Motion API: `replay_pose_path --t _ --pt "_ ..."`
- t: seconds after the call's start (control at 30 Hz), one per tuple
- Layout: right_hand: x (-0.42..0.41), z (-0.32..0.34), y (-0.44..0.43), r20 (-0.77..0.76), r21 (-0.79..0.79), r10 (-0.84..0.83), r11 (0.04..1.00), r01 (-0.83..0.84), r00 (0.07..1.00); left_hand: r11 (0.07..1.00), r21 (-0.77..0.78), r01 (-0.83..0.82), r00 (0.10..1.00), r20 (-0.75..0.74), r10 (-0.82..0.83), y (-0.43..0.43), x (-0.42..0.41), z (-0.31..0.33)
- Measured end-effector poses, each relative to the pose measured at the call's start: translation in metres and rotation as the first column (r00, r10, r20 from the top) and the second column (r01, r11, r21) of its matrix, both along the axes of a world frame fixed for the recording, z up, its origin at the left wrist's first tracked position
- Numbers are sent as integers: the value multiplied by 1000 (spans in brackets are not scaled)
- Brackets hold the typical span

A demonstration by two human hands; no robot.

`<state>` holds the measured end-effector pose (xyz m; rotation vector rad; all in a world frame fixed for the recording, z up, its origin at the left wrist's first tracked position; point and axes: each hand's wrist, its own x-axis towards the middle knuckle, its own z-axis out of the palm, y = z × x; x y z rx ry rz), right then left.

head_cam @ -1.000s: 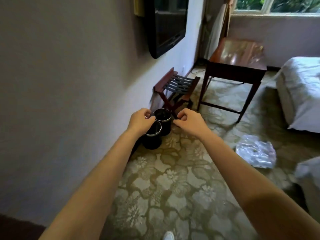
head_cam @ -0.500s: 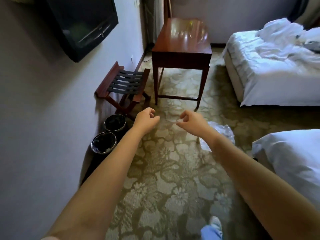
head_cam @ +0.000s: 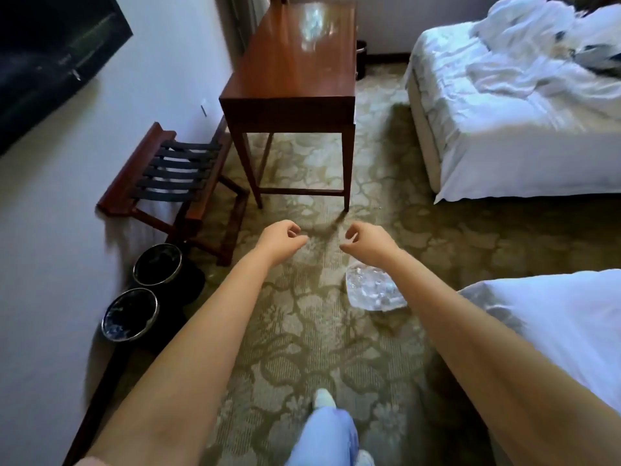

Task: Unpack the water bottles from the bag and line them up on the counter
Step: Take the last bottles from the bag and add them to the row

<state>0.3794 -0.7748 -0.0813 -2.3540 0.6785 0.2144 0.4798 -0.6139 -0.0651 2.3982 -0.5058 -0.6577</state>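
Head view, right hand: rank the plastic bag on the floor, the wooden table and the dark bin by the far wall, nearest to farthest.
1. plastic bag: on the carpet, just below the right hand and partly under its forearm.
2. wooden table: ahead of the hand, slightly to the left.
3. dark bin: beyond the table, against the far wall.

- We see a carpeted floor (head_cam: 302,331) with a pale floral pattern.
- A crumpled clear plastic bag (head_cam: 369,290) lies on it, near the corner of the nearer bed (head_cam: 554,331).
- One black bin (head_cam: 158,269) and a second black bin (head_cam: 130,313) stand side by side along the wall.
- A folding luggage rack (head_cam: 171,183) stands just beside the glossy wooden counter (head_cam: 292,68).
- We find rumpled white bedding (head_cam: 524,72) on the farther bed (head_cam: 504,156).
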Motion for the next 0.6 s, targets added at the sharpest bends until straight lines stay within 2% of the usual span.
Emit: replay_pose_path --t 0.33,0.6 --pt "135 -81 -166 -126 11 13 1000 -11 992 998 38 -50 989 -137 55 -159 140 -101" --pt "198 -163 -257 -228 61 66 997 -54 972 990 140 5 978 -205 24 -257 187 -180"
